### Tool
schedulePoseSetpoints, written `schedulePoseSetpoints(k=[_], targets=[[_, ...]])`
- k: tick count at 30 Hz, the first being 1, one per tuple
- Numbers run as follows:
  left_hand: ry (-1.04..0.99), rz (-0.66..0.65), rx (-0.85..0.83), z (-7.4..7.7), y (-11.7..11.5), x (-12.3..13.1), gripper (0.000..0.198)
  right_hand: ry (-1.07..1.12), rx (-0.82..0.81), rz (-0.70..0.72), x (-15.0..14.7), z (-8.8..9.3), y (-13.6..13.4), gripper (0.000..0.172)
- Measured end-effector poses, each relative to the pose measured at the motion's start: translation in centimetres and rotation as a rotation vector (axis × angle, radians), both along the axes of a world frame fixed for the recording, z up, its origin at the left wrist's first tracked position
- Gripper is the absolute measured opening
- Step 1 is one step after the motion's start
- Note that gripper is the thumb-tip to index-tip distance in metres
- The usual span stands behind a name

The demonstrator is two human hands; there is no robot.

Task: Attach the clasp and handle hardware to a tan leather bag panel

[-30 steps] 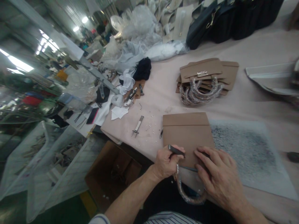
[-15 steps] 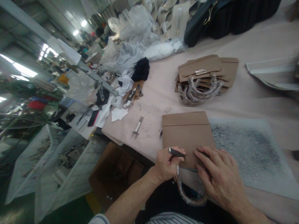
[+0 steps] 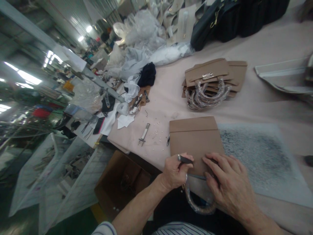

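A flat tan leather bag panel (image 3: 195,140) lies on the table in front of me, its plastic-wrapped curved handle (image 3: 195,204) hanging over the near edge. My left hand (image 3: 174,171) is closed round a small dark metal tool (image 3: 185,159) held at the panel's near left corner. My right hand (image 3: 228,184) lies on the panel's near edge, fingers bent and pressing down on it.
A stack of tan panels with wrapped handles (image 3: 210,83) sits farther back. A speckled grey mat (image 3: 254,153) lies to the right. Metal pliers (image 3: 144,133), small tools, white scraps and cloth clutter the left. Dark bags (image 3: 234,16) stand behind. An open cardboard box (image 3: 122,182) sits below the table edge.
The view has shifted slightly. Both hands stay at the panel's near edge, the left hand's tool tilting a little.
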State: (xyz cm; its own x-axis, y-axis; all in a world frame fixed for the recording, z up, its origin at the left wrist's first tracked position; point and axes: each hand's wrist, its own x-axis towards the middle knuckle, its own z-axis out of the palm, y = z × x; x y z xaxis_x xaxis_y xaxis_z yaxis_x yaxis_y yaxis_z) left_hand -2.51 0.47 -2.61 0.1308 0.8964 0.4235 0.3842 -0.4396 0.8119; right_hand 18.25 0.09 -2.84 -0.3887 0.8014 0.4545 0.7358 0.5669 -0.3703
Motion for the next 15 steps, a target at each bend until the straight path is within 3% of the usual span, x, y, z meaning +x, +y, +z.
schedulePoseSetpoints(k=[7,15], targets=[[0.078,-0.035,0.154,0.09,-0.44,0.17,0.008,-0.003,0.018,0.01,0.0,0.01,0.02,0.029],[0.005,0.038,0.012,0.46,-0.21,0.53,0.01,0.007,0.003,0.004,0.05,-0.17,-0.07,0.029]])
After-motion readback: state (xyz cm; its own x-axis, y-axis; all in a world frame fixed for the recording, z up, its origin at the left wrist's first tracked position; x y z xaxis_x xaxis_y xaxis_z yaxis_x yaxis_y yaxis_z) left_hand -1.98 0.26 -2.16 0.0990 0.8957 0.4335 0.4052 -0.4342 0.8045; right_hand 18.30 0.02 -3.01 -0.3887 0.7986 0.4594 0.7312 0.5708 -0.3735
